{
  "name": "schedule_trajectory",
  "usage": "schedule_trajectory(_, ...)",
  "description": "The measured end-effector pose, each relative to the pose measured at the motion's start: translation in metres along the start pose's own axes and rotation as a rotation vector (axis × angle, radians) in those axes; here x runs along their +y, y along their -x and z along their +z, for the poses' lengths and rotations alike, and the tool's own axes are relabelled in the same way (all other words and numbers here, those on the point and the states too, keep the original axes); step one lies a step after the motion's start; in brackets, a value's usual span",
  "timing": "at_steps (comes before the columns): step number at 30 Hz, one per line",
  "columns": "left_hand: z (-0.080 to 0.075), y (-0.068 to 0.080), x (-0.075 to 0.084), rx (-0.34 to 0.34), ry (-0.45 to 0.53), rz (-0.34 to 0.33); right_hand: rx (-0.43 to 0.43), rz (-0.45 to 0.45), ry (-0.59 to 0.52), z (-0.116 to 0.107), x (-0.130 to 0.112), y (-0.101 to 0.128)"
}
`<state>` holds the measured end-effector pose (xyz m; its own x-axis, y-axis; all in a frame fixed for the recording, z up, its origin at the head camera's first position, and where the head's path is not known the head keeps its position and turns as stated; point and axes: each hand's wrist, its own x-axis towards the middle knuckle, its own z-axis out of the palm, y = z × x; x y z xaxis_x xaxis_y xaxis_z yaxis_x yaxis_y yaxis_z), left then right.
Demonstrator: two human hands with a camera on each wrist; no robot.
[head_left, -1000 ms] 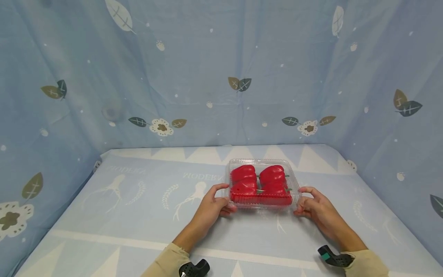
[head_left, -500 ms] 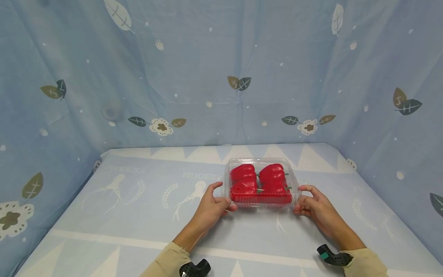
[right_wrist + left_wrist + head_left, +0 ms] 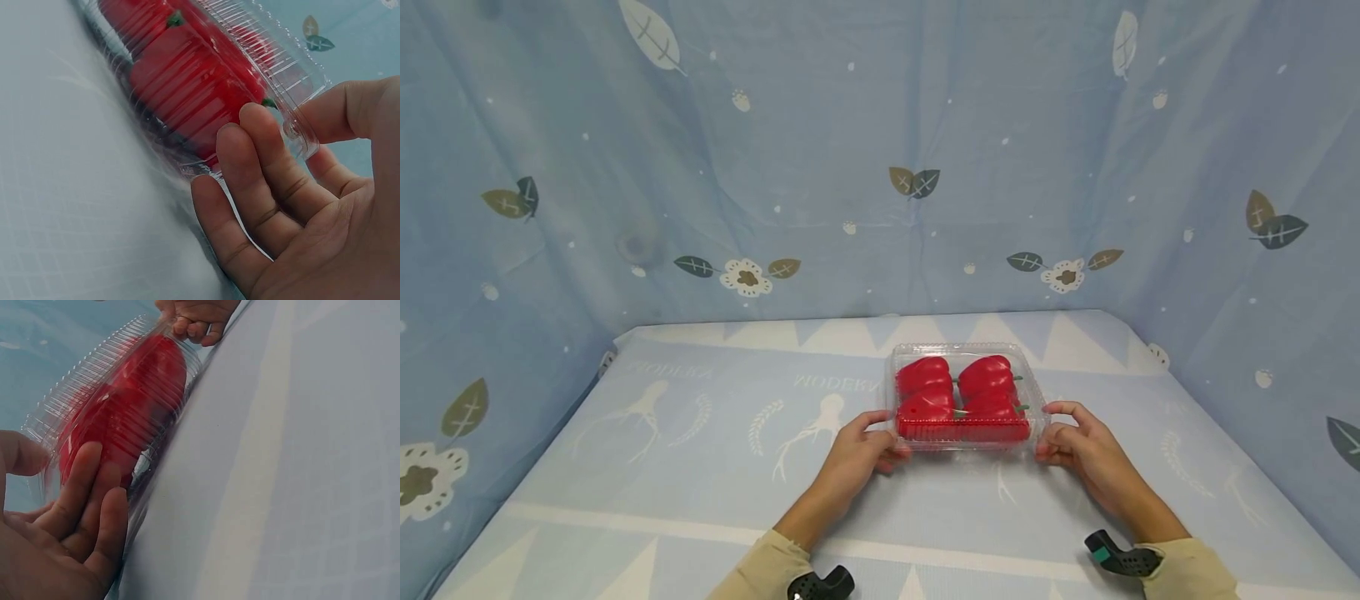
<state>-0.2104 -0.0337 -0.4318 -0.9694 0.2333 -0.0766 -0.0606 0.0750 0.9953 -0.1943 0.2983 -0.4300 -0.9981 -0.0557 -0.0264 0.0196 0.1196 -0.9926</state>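
1. Hands flank a clear plastic clamshell box (image 3: 966, 398) of red bell peppers (image 3: 958, 398) near the middle of a table covered in a pale blue printed cloth (image 3: 662, 467).

2. Left hand (image 3: 857, 450) curls its fingers (image 3: 87, 487) against the box's near left corner, thumb on the ribbed lid; the right hand (image 3: 1078, 442) pinches the near right corner, thumb above the rim and fingers (image 3: 262, 169) below.

3. Judging by the wrist views, the step in hand is taking hold of the closed box at both ends; its near edge appears slightly raised, though how far it clears the cloth cannot be told.

4. Any next move calls for an even, gentle squeeze from both sides, since thin plastic like this likely flexes and the lid could pop.

5. Compared with a second ago, the left thumb has dropped from a lifted, spread pose onto the box, while box and right hand sit almost unchanged.

6. Blue leaf-patterned fabric (image 3: 880, 150) hangs behind and beside the table.
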Motion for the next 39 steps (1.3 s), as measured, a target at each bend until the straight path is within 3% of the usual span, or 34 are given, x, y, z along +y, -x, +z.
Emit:
schedule_trajectory(18, -0.0019, 0.0023, 0.0024, 0.011, 0.012, 0.011, 0.012, -0.012, 0.003, 0.0011, 0.0, -0.0005)
schedule_trajectory(28, -0.0011, 0.0052, 0.0056, -0.137, 0.151, -0.03, -0.005, -0.017, 0.011, 0.0, -0.0002, -0.0003)
schedule_trajectory(39, 0.0009, 0.0059, 0.0062, -0.134, 0.177, -0.015, 0.003, -0.009, 0.011, 0.001, -0.0005, 0.0007)
